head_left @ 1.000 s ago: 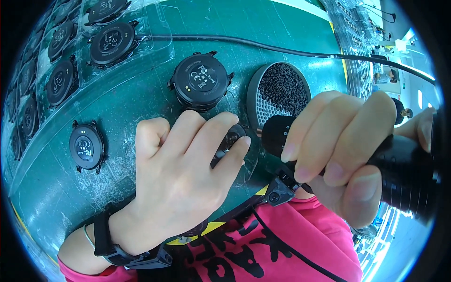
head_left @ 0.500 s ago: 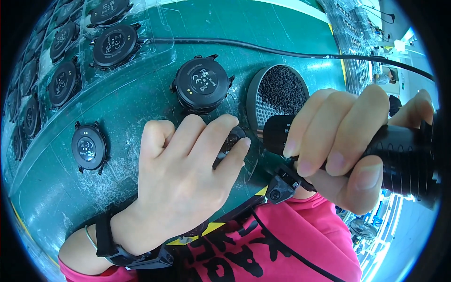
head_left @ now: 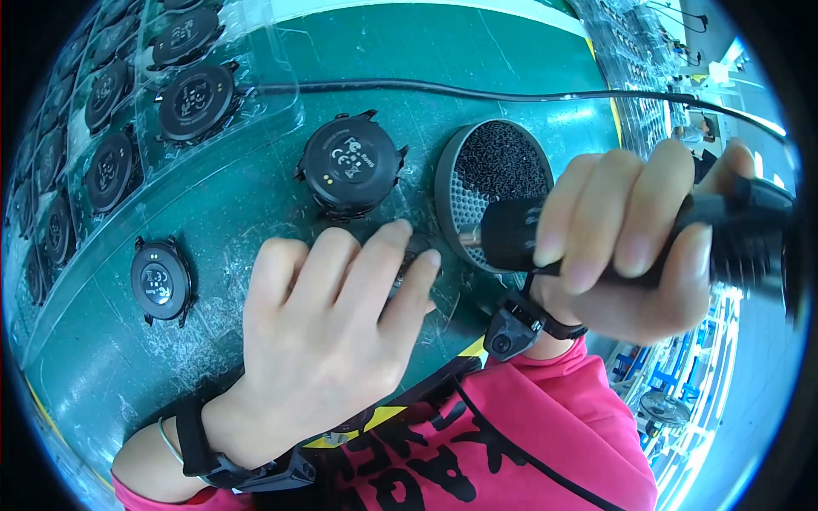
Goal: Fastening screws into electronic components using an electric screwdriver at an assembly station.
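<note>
My left hand is closed round a dark round watch case, holding it on the green bench; fingers cover most of it. My right hand grips a black electric screwdriver, somewhat blurred by motion. Its bit points left, beside the near rim of a round grey dish and a little apart from the held case. Tiny black screws fill the dish's far part, above a perforated plate. Just beyond my left hand lies another watch case, back up.
A third watch case lies at the left. Clear plastic trays with several watch cases occupy the far left. A black cable runs across the back of the green bench. Wrist-worn devices sit on both my wrists.
The screwdriver in my right hand has drawn back to the right, away from the held watch case. My left hand keeps its grip. The whole view has shifted slightly.
</note>
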The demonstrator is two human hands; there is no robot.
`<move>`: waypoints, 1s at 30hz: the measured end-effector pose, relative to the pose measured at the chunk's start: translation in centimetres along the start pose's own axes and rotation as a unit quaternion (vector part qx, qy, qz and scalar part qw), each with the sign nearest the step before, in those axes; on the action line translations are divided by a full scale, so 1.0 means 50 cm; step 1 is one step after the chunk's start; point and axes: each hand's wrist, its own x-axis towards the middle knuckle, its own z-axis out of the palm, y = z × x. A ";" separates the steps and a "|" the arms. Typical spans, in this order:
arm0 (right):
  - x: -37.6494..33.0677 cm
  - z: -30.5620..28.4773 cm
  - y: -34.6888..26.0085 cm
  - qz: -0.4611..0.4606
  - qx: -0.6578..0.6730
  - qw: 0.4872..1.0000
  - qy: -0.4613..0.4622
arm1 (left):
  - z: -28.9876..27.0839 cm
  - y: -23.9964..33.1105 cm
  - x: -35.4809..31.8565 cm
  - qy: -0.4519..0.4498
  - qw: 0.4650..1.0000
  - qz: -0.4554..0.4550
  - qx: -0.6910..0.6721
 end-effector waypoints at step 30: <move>0.007 -0.032 -0.010 0.021 -0.075 0.997 -0.018 | -0.004 -0.008 0.004 -0.037 0.999 0.005 -0.040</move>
